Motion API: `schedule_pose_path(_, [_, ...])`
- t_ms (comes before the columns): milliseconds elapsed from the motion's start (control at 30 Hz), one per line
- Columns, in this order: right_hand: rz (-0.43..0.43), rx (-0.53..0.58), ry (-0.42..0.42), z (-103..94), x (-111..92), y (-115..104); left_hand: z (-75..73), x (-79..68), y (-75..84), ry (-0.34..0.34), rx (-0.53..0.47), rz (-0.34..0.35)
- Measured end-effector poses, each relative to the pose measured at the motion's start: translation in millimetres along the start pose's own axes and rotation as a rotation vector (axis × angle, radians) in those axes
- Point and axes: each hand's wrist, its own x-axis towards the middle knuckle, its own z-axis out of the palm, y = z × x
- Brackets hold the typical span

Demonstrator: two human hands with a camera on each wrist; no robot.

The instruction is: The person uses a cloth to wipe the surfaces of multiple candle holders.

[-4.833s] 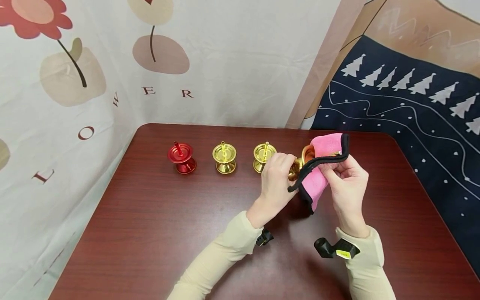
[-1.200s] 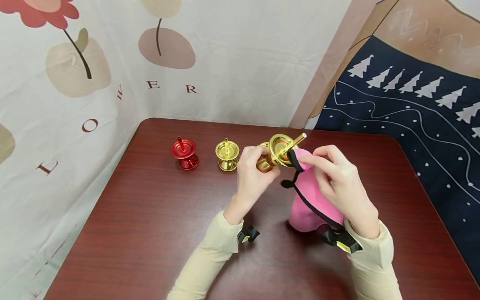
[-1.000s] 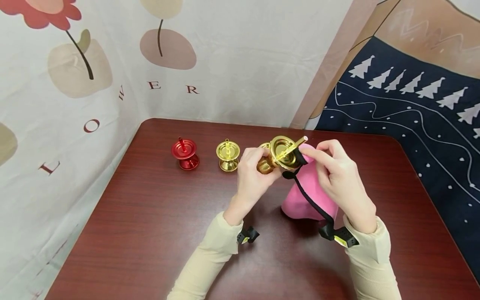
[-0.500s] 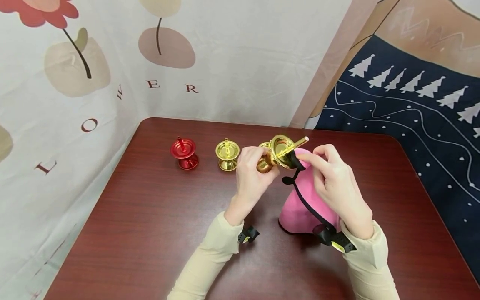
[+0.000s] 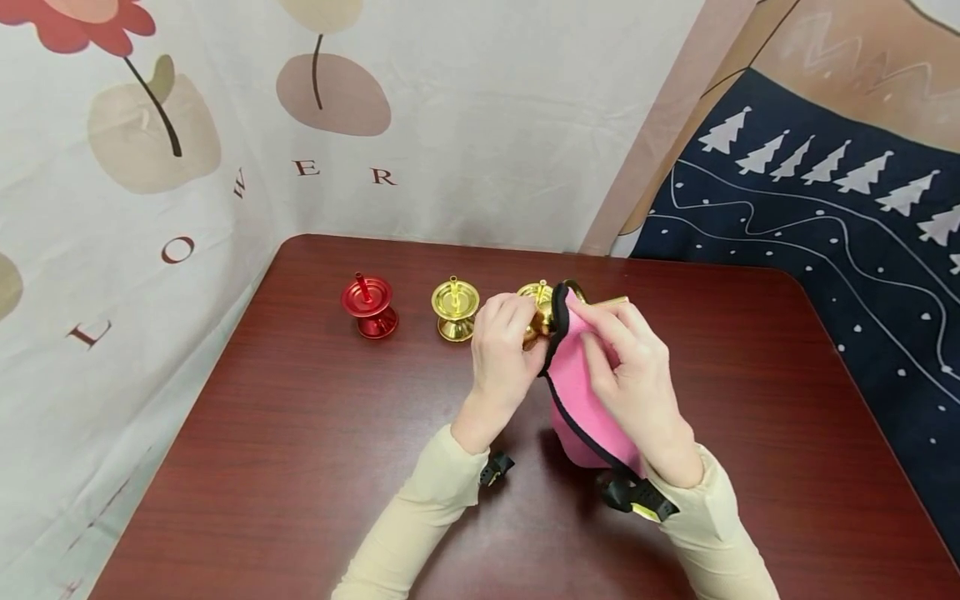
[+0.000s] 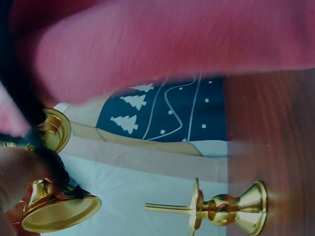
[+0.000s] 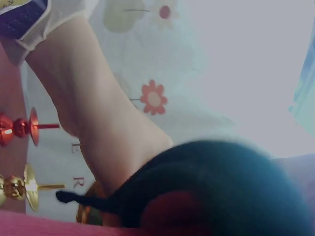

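Note:
My left hand [image 5: 498, 350] grips a gold candlestick by its stem, tilted above the table. In the left wrist view, that candlestick [image 6: 63, 216] shows its flared base and part of its dish. A pink cloth with black edging [image 5: 581, 396] is pinched by my right hand [image 5: 637, 375] and laid over the dish in the head view. The tip of the spike sticks out just above the right fingers. Most of the dish is hidden behind the cloth, which hangs down between the hands.
On the dark wooden table [image 5: 337, 467], a red candlestick [image 5: 369, 304] and a gold candlestick [image 5: 455, 308] stand in a row at the back. Another gold candlestick [image 5: 535, 289] stands partly hidden behind the left hand. Printed fabric [image 5: 480, 125] hangs behind the table.
My right hand has moved left with the cloth, which now covers the dish that was in plain view half a second ago. My left hand has stayed nearly in place, holding the candlestick.

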Motion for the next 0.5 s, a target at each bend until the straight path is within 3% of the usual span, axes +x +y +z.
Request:
schedule_pose_path(133, [-0.009, -0.030, 0.005, 5.2, -2.2, -2.0, -0.1, -1.6, -2.0, 0.014, -0.034, -0.014])
schedule_pose_path(300, [-0.050, -0.066, -0.079, -2.1, -5.1, 0.9, -4.6, 1.0, -4.9, 0.033, -0.159, -0.081])
schedule_pose_path(500, [-0.069, -0.102, -0.137, -12.5, -0.2, 14.8, -6.0, -1.2, -7.3, -0.027, -0.295, -0.144])
